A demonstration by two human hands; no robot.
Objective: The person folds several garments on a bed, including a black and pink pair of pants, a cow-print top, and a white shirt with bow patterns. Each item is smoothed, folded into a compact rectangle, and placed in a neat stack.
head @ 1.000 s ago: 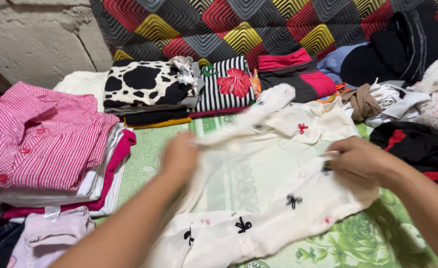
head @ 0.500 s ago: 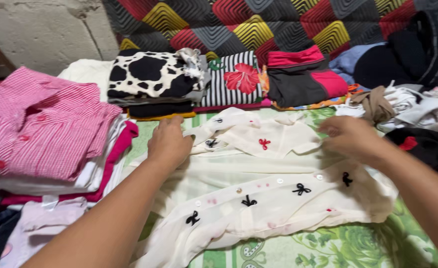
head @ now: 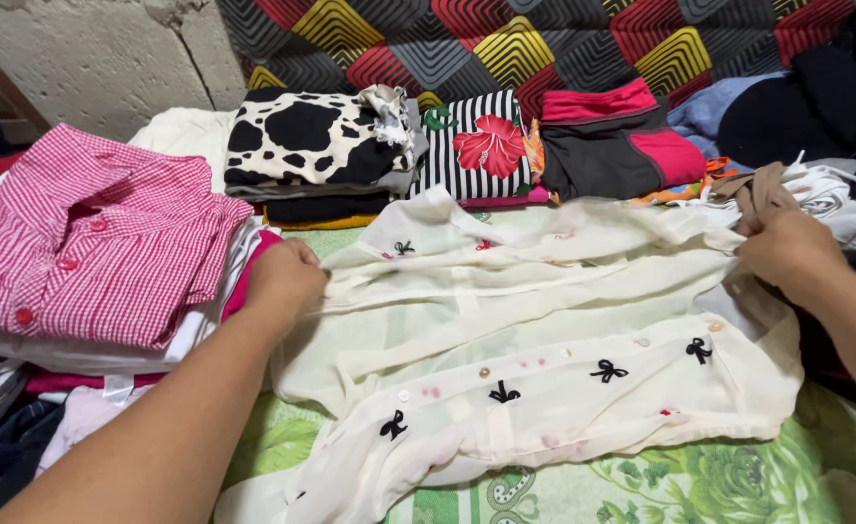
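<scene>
Cream blouse (head: 544, 359) spread flat across the green floral sheet (head: 729, 475), button placket and small black bows facing up, its lower edge toward me. My left hand (head: 287, 277) is clenched on the blouse's left edge, just beside the stack topped by the pink checked shirt (head: 88, 252). My right hand (head: 787, 252) pinches the right edge, close to the loose heap of clothes (head: 816, 194) at that side. I judge the step in hand to be stretching the blouse taut and smooth before a fold; the next move would call for both edges to be carried inward together, so that the placket stays straight. Room is narrow: the folded stacks, a cow-print piece (head: 302, 141) and a striped one with a red flower (head: 477, 146), touch or nearly touch the blouse's far edge, and piles close both flanks. Open sheet remains only along the near edge.
</scene>
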